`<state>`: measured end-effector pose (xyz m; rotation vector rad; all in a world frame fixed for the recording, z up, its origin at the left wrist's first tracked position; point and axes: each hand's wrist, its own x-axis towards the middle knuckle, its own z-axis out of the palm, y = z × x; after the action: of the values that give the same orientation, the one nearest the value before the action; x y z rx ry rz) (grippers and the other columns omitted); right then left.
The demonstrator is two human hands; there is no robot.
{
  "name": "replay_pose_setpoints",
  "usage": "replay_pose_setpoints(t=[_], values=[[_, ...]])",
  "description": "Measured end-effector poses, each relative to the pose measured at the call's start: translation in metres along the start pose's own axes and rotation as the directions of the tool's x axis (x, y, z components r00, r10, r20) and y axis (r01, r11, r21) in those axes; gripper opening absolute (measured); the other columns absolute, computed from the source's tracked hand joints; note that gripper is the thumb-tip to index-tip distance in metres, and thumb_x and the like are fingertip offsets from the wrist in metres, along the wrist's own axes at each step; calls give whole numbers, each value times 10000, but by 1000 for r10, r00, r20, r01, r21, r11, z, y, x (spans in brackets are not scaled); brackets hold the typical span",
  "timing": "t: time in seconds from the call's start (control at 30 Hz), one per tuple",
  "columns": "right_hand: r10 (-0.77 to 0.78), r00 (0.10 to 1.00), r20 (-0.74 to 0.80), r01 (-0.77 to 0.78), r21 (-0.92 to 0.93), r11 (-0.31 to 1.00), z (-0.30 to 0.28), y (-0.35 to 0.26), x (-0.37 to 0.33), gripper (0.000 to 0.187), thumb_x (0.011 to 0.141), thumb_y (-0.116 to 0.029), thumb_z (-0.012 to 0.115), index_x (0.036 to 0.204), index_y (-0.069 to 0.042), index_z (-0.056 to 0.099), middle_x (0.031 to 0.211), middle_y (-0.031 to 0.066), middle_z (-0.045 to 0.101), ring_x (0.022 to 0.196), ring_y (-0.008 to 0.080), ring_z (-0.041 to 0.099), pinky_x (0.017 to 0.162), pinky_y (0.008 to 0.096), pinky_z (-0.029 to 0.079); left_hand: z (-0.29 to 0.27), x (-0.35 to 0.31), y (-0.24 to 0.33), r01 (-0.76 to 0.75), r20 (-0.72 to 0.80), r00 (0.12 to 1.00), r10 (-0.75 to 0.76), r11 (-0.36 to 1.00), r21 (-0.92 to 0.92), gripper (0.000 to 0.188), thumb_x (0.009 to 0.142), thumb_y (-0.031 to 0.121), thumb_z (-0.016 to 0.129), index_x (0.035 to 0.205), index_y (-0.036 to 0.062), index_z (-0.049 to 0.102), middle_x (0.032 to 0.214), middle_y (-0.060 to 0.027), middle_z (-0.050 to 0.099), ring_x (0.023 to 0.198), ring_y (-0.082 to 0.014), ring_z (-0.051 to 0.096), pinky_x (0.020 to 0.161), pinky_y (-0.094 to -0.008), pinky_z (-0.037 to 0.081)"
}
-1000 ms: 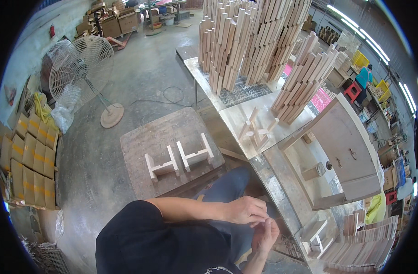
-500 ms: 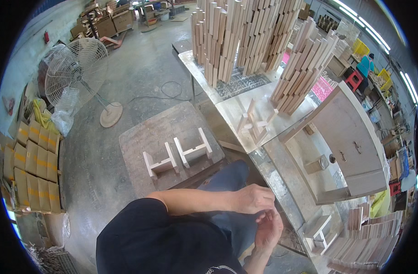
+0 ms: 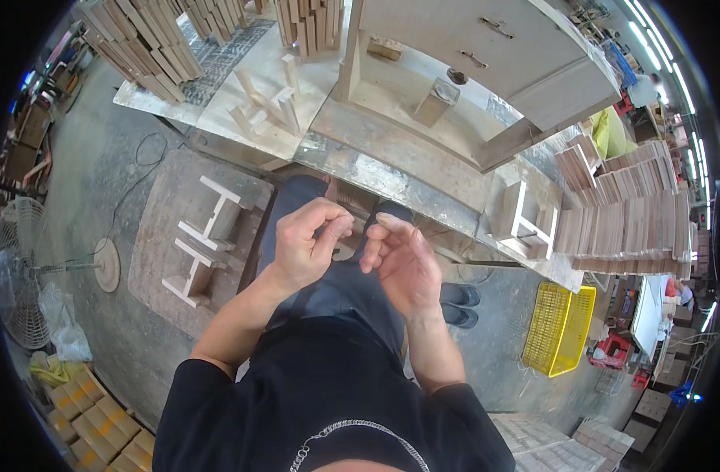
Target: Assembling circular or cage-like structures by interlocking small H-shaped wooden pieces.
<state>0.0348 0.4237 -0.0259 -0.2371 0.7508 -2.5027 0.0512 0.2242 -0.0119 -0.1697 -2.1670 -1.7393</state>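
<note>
My left hand (image 3: pixel 306 242) is raised over my lap, thumb and fingertips pinched together; what they hold, if anything, is too small to make out. Close beside it, my right hand (image 3: pixel 407 263) is turned palm inward with loosely bent fingers apart, and nothing shows in it. The hands do not touch. To the left, a low brown table (image 3: pixel 157 216) carries two H-shaped wooden frames, the farther frame (image 3: pixel 225 217) and the nearer frame (image 3: pixel 201 277). Ahead on the workbench (image 3: pixel 407 179) stand another wooden frame (image 3: pixel 285 102) and, farther right, a similar frame (image 3: pixel 511 208).
A large wooden case (image 3: pixel 486 59) occupies the bench ahead. Wood strips stand in bundles (image 3: pixel 143 51) at the far left, and flat pieces (image 3: pixel 627 200) are stacked at the right. A yellow crate (image 3: pixel 542 330) and dark shoes (image 3: pixel 460 305) are on the floor; a fan (image 3: pixel 22 271) stands left.
My view has swung right toward the bench. My hands, close together before, are now slightly apart over my lap, and the right palm shows more fully.
</note>
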Motion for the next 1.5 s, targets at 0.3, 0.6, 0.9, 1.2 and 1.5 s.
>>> replay_pose_setpoints(t=[0.3,0.6,0.9,1.2,1.5], values=[[-45,999,-14,41,-204,978,-1,5,-10,503,1100,-386,478,1318,33,652,1127,162,682,920,267,666,846,422,558,11,4,12,-179,63,982,177,983,33,202,840,-28,797,1039,-6,770,940,-108,755,823,-215,746,725,-293,589],[-186,976,117,220,-527,821,-2,12,-6,437,1109,-279,497,1308,77,657,1207,187,667,927,237,655,855,373,542,-2,4,8,-246,53,968,244,968,39,164,814,-22,823,963,26,774,942,-91,751,795,-192,734,676,-292,585],[-252,957,146,281,-697,660,7,7,-10,358,1089,-191,516,1262,67,694,1164,195,692,905,220,662,834,344,542,-5,4,11,-353,100,934,343,930,107,144,795,-17,832,914,20,759,902,-87,723,750,-199,708,636,-297,567],[-269,953,143,283,-742,608,5,6,-12,326,1080,-155,524,1211,81,707,1107,183,701,895,210,662,814,337,549,-3,5,16,-325,189,937,295,933,157,141,837,0,796,923,28,687,906,-92,671,755,-244,682,630,-350,541],[-278,954,115,251,-814,524,11,1,-12,333,1088,-164,517,1163,91,718,1090,183,704,897,210,665,808,326,548,-2,-2,19,-149,203,966,158,987,-61,77,897,-6,744,911,5,669,926,-94,665,749,-198,657,642,-307,529]])
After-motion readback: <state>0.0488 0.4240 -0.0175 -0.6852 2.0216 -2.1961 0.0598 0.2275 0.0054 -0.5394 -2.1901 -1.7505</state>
